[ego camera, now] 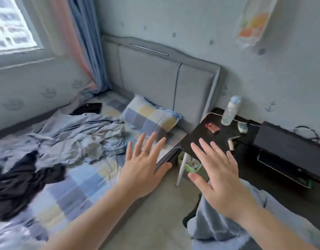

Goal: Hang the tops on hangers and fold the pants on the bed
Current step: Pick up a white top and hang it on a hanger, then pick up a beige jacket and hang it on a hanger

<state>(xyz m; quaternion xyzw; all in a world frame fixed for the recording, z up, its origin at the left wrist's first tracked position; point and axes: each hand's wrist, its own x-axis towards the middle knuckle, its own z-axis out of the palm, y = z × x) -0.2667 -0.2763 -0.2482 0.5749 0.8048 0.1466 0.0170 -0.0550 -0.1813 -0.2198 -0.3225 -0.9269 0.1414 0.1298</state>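
Observation:
The bed (79, 188) with a blue and yellow checked sheet fills the left half of the view. A crumpled pale blue garment with dark stripes (74, 136) lies across its middle. A black garment (20, 179) is heaped at the left edge, and a smaller black piece (88, 108) lies near the far wall. My left hand (143, 163) is held out over the bed's right edge with fingers spread, holding nothing. My right hand (220, 175) is raised beside it over the floor, fingers also spread and empty. No hangers are in view.
A checked pillow (150, 118) leans at the padded grey headboard (164, 76). A black bedside table (209, 136) carries a white bottle (230, 110) and small items. A green bin (190, 165) stands under it. A black unit (289, 148) lines the right wall. Curtains (83, 42) hang by the window.

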